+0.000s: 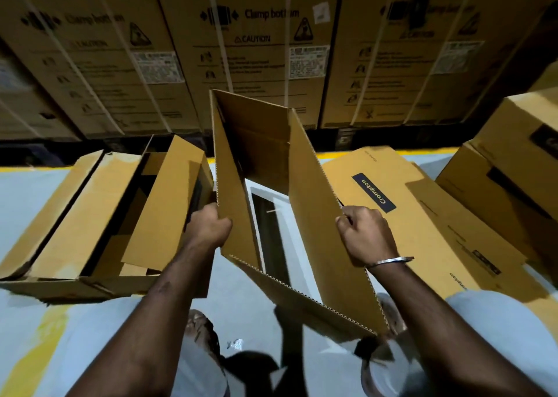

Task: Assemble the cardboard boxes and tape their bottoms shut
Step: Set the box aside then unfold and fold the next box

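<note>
Up front, both hands grip one cardboard box [314,203], held in the air above the pale floor [36,203] between the person's forearms. The left hand [208,226] is curled tight round the near edge of the box's left wall, thumb on the inner face and fingers hidden behind the board. The right hand [367,235] is closed in a fist on the near edge of the right wall, pinching the board; a metal bangle [389,261] sits at that wrist.

The box is opened out into a tube, both ends open, so the floor shows straight through it. Nothing is inside. Its long axis runs away from the person, with the far end raised and leaning left and the near end low by the knees. The corrugated cut edges face the camera.

Just left of it, an open carton [99,215] lies on the floor with its flaps spread; its inside is dark and I cannot tell what it holds. To the right lies a flattened box [422,215] printed "Crompton", with closed cartons [513,161] stacked beyond it at the right edge. Across the back stands a row of tall strapped cartons [256,49] marked "Clamp bottom" and "CAUTION". A yellow floor line [392,153] runs at their foot.
</note>
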Demonstrator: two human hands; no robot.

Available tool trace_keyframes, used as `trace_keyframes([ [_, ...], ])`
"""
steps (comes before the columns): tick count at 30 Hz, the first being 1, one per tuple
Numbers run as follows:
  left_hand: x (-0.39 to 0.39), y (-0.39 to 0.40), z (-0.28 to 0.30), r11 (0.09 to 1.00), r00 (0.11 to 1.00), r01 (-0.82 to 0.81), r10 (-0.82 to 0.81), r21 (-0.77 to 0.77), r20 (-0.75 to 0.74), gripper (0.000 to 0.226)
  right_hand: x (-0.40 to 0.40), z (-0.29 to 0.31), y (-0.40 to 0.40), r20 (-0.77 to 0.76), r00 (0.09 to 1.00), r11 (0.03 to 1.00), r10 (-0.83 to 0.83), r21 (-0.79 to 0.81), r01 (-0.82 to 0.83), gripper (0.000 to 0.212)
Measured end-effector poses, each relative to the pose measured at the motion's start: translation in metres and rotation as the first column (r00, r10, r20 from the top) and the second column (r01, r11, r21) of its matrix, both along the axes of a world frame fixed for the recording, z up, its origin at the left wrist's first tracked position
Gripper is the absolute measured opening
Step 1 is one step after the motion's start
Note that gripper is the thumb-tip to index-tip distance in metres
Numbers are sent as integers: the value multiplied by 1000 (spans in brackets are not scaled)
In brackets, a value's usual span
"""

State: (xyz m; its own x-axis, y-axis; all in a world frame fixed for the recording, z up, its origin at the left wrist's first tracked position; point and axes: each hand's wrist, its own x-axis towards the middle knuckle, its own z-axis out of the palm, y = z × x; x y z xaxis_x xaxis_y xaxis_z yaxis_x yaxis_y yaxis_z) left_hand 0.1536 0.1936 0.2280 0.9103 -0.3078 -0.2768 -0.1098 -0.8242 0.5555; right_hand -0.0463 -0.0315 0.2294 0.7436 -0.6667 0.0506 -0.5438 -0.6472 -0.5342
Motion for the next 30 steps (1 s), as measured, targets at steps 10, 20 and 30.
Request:
trace_keyframes([
  [10,-16,25,22,976,974,216,-218,-35,-64,30,18,0,-85,23,966,961,-258,113,254,43],
  [20,-4,-4,-5,996,993,60,-67,-73,-97,42,47,-26,-88,67,989,981,-135,150,124,27],
  [30,27,10,-34,962,925,-193,112,-194,-363,32,57,-57,-110,41,955,828,-294,509,233,47],
])
